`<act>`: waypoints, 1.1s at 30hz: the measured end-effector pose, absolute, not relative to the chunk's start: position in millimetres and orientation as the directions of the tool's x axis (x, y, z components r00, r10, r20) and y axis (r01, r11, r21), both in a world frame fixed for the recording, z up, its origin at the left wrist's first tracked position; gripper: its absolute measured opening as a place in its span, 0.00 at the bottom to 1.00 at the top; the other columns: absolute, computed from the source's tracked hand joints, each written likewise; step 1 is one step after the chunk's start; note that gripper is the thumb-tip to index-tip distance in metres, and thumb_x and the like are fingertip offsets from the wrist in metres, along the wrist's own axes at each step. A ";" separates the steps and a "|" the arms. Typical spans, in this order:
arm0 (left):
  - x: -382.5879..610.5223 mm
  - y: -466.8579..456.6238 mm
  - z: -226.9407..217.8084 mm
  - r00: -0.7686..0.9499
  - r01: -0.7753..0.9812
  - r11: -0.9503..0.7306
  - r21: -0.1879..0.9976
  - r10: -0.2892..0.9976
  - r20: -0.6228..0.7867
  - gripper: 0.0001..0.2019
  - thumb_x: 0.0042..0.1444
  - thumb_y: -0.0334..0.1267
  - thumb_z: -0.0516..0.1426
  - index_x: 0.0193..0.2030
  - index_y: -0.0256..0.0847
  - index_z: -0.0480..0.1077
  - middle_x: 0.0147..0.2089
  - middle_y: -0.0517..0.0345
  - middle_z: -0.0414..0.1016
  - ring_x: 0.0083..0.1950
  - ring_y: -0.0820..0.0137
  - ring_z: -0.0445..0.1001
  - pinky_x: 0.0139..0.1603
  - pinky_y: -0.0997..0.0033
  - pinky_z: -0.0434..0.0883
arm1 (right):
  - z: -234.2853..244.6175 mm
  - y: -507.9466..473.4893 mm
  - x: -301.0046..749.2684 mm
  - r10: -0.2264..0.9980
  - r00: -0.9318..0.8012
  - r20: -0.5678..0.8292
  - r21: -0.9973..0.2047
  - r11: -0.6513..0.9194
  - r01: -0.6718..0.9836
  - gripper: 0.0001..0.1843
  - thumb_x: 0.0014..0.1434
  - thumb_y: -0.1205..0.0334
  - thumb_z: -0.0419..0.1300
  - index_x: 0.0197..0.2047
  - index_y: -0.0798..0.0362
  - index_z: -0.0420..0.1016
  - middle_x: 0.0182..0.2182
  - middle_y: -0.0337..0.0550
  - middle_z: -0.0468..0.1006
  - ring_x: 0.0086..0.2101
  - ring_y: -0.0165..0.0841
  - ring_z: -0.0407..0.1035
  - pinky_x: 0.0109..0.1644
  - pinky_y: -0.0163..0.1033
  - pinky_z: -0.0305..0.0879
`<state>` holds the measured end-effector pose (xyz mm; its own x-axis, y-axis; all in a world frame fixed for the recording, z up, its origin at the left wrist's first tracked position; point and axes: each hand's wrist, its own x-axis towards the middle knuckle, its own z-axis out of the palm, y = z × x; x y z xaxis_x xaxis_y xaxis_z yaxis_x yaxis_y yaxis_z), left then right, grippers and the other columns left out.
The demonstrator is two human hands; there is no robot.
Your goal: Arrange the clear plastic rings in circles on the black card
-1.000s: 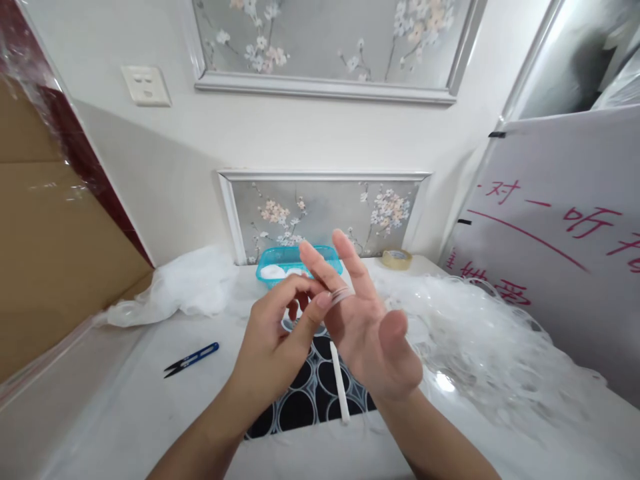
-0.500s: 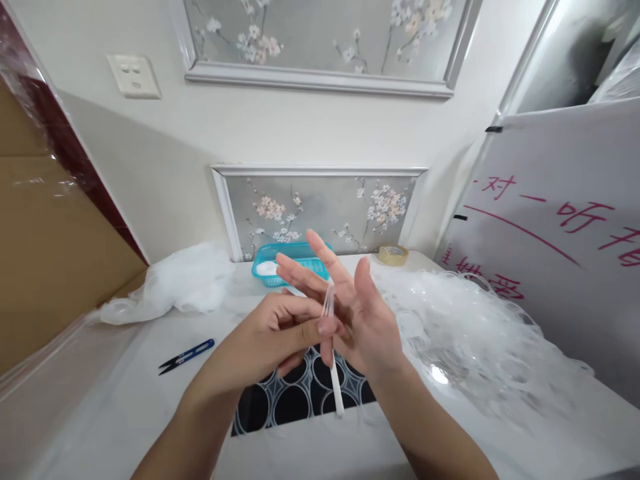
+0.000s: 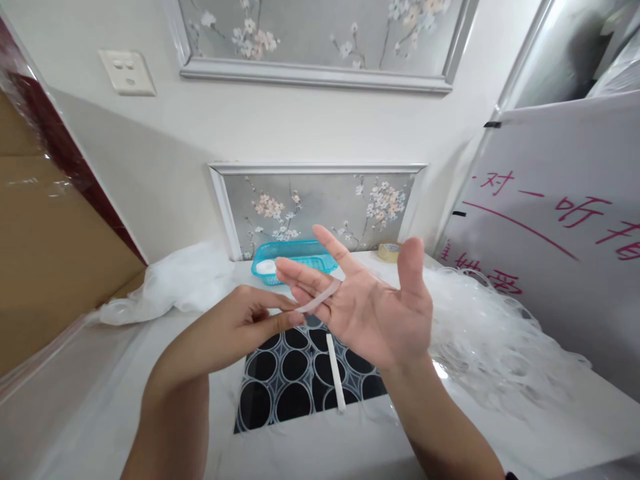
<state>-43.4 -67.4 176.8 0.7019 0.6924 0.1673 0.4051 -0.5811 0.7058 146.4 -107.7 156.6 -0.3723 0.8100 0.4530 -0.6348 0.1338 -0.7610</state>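
Closest to you, the white stick (image 3: 336, 371) lies on the patterned mat (image 3: 280, 383), touched by neither hand. Just above it, your left hand (image 3: 240, 328) has thumb and forefinger pinched shut on one end of the clear band (image 3: 319, 298). The rest of the band runs up across the fingers of your right hand (image 3: 373, 310). I can't tell if it actually loops round a finger or just lies over them.

What changed: half a second ago the right hand was turned edge-on and the band stood upright between your hands. Now the palm is rolled up toward you, wide open with fingers spread, and the band is pulled out flat and low across them.

Further right is the pile of clear loops (image 3: 493, 343). Behind your fingers sit the blue basket (image 3: 300, 254) and, by the wall, the tape roll (image 3: 389, 251).
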 end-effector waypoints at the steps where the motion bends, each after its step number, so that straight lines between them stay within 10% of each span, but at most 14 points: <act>1: -42.7 -68.1 175.9 0.683 0.401 -0.577 0.712 0.706 0.188 0.11 0.60 0.41 0.55 0.45 0.45 0.77 0.20 0.65 0.67 0.20 0.78 0.60 0.19 0.81 0.56 | 154.6 -107.9 144.8 0.801 -0.377 0.465 -0.784 0.175 -0.596 0.51 0.49 0.21 0.36 0.67 0.45 0.50 0.52 0.51 0.75 0.58 0.44 0.63 0.62 0.58 0.53; 6: -46.9 -71.7 177.0 0.552 0.238 -0.406 0.883 0.804 0.221 0.20 0.58 0.39 0.57 0.58 0.49 0.69 0.28 0.59 0.77 0.19 0.77 0.64 0.17 0.80 0.58 | 145.8 -116.9 135.5 0.762 -0.414 0.497 -0.855 0.349 -0.384 0.51 0.50 0.25 0.49 0.67 0.47 0.47 0.42 0.51 0.81 0.46 0.46 0.73 0.53 0.56 0.63; 10: -50.3 -77.8 176.4 0.550 -0.032 -0.308 0.951 0.788 0.274 0.19 0.51 0.43 0.63 0.51 0.48 0.76 0.36 0.52 0.80 0.14 0.84 0.50 0.12 0.79 0.48 | 145.4 -123.4 129.9 0.850 -0.276 0.449 -0.884 0.377 -0.276 0.51 0.56 0.34 0.54 0.71 0.45 0.32 0.50 0.52 0.77 0.51 0.45 0.70 0.55 0.57 0.62; 13: -45.2 -83.0 174.3 0.590 -0.128 -0.260 0.957 0.756 0.285 0.12 0.49 0.47 0.64 0.38 0.46 0.80 0.30 0.52 0.79 0.16 0.80 0.59 0.16 0.78 0.58 | 148.6 -121.2 134.5 0.873 -0.137 0.468 -0.859 0.413 -0.303 0.50 0.59 0.37 0.53 0.70 0.40 0.22 0.53 0.47 0.75 0.56 0.44 0.66 0.60 0.60 0.56; 33: -56.6 -88.7 183.9 0.718 0.227 -0.563 0.795 0.648 0.253 0.10 0.56 0.42 0.60 0.27 0.45 0.79 0.21 0.57 0.75 0.21 0.72 0.71 0.21 0.77 0.67 | 164.3 -129.7 161.0 0.881 -0.119 0.458 -0.757 0.317 -0.571 0.46 0.57 0.29 0.40 0.70 0.44 0.36 0.50 0.52 0.78 0.57 0.47 0.65 0.58 0.65 0.56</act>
